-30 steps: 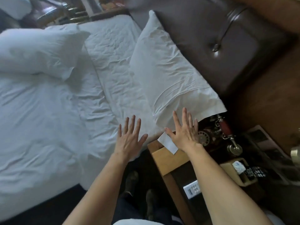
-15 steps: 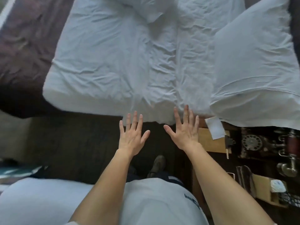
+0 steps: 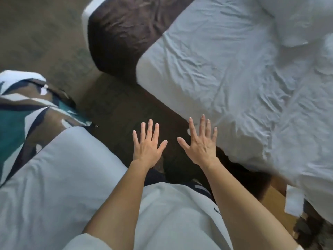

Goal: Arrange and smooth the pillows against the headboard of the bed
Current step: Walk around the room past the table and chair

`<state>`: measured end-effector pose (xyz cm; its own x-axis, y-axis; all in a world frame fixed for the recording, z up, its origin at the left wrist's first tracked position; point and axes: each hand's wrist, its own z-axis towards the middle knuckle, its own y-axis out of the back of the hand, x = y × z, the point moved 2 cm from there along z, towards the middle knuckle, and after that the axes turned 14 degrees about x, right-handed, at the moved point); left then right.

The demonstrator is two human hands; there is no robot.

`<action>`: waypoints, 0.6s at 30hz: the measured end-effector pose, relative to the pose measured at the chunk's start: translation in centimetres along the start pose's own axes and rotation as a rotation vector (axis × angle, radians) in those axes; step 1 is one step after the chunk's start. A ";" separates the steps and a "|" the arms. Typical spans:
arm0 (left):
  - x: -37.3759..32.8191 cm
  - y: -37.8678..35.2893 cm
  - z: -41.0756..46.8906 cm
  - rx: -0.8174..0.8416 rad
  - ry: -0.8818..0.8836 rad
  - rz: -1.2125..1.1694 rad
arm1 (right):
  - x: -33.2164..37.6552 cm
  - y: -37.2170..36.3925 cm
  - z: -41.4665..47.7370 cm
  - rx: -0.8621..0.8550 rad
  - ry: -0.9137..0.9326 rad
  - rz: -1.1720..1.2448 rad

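1. White, creased sheet (image 3: 225,69) covers the bed (image 3: 297,168), which runs across the right half of the head view; a dark brown cover (image 3: 122,35) lies over the bed's far end at upper centre.
2. Pillow (image 3: 295,20): white, lying on the sheet at the upper right corner, cut off by the top and right edges of the frame. Only its lower left part shows.
3. Left hand (image 3: 146,144): held flat, palm down, fingers spread wide, holding nothing. It hovers over the dark floor (image 3: 111,109), apart from the bed.
4. Right hand (image 3: 201,143): same posture, flat and splayed, holding nothing. Its fingertips (image 3: 203,117) reach about to the mattress edge; whether they touch the sheet cannot be told from this angle.
5. Pillow position relative to hands: well apart, up and to the right of both, with a wide stretch of sheet between.
6. Headboard: not identifiable in this view.
7. Lower right: a white tag or paper slip (image 3: 293,201) hangs at the bed's near corner beside a tan wooden surface (image 3: 275,197); what lies below it is blurred and dark.
8. Left side: a patterned teal, brown and white fabric (image 3: 23,112), partly cut off by the frame edge, with pale cloth (image 3: 54,177) below it.
9. Person's pale shirt (image 3: 173,213) fills the bottom centre between the forearms.
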<state>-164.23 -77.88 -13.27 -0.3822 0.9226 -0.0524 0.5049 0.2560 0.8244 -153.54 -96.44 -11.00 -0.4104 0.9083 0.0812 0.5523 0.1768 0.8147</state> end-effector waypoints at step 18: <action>14.3 3.9 5.6 -0.143 0.370 -0.245 | 16.2 10.3 13.9 0.033 0.392 -0.287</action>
<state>-163.45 -62.04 -13.98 -0.7401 0.6686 -0.0723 0.2633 0.3870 0.8837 -144.37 -74.66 -9.27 -0.7883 0.6111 0.0711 0.3968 0.4167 0.8179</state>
